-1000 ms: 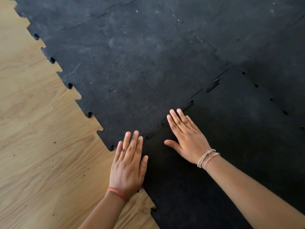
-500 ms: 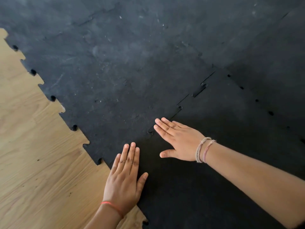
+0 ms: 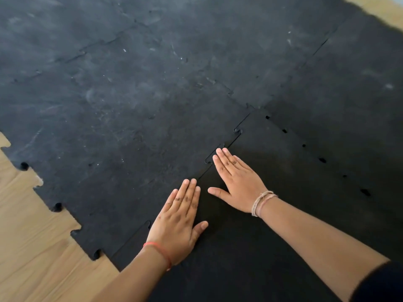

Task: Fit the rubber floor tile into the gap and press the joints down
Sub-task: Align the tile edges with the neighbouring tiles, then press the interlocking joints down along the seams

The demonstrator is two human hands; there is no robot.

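Observation:
A darker black rubber floor tile (image 3: 283, 175) lies at the lower right among dustier interlocking tiles (image 3: 130, 110). A toothed joint (image 3: 236, 132) runs diagonally between them, with small gaps showing at its notches. My left hand (image 3: 181, 221) lies flat, palm down, across the lower stretch of that joint, fingers together. My right hand (image 3: 237, 182) also rests flat on the dark tile, its fingertips touching the joint higher up. Neither hand holds anything.
Bare wooden floor (image 3: 28, 247) shows at the lower left, beyond the mat's jagged puzzle edge (image 3: 56, 207). A second joint with several small dark holes (image 3: 322, 160) runs along the dark tile's right side. More wood shows at the top right corner (image 3: 390, 9).
Both hands have slid up along the joint toward the far corner, staying flat on the rubber. The camera has swung right, so less wooden floor is in view.

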